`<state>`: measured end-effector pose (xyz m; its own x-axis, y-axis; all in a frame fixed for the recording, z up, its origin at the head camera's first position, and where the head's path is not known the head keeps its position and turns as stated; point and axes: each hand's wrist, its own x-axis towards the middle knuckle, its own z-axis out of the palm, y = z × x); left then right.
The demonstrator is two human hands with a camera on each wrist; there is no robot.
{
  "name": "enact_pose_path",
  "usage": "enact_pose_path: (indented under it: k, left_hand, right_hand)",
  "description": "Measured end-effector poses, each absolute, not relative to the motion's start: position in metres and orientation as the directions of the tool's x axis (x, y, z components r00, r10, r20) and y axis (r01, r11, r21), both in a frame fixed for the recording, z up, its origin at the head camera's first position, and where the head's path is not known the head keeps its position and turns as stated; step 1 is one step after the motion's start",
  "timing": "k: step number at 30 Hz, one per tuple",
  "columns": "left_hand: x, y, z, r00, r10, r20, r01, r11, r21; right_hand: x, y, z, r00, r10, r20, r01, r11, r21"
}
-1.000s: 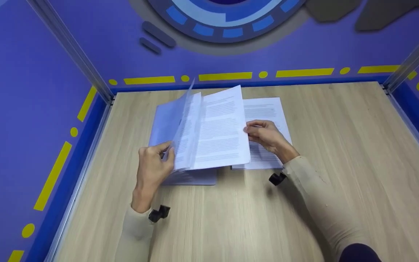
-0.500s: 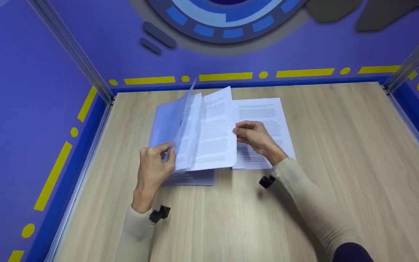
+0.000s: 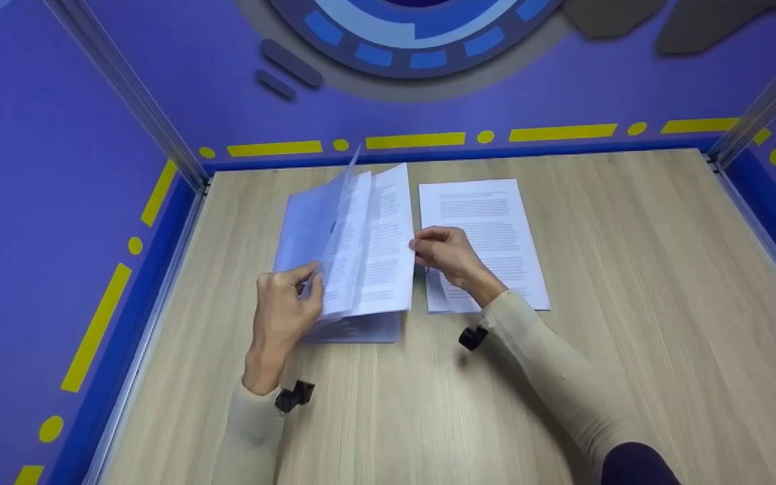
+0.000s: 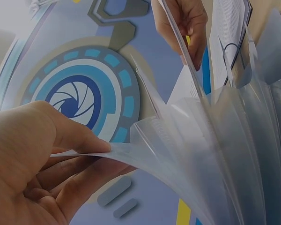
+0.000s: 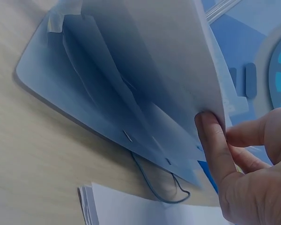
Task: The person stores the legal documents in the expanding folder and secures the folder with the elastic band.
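Note:
A translucent blue accordion file folder stands fanned open on the table. My left hand pinches the edge of one of its clear plastic leaves between thumb and fingers, drawing it leftward from the rest. With my right hand I pinch the right edge of printed paper, whose left part lies inside the folder behind clear plastic. In the right wrist view, thumb and fingers clasp that paper's edge. Several pleated pockets show in the left wrist view. The paper's inner edge is hidden.
A stack of printed sheets lies flat just right of the folder, partly under my right forearm. A dark elastic cord loops from the folder's edge toward the stack. Blue panels wall the wooden table at the back and sides.
My right hand has moved left with the printed paper, which has slid further into the folder, uncovering more of the stack at right. The left hand has stayed in place.

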<state>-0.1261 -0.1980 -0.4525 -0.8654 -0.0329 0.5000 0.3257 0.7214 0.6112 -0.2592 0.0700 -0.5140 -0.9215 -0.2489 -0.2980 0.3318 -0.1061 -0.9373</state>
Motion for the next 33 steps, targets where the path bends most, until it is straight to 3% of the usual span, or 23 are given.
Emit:
enact_pose_path:
  k: [15,33]
  left_hand:
    - [-0.126,-0.2,-0.452,-0.853,-0.022,0.522,0.348,0.722,0.598]
    - [-0.125,-0.201,-0.45,-0.86,-0.035,0.509,0.331,0.72,0.609]
  right_hand:
    - [-0.259,0.046,-0.513,-0.919,-0.262,-0.295,0.327,-0.088,-0.941]
    - [-0.264,0.053,-0.512,-0.932,-0.221,-0.288,0.315,-0.098,-0.944]
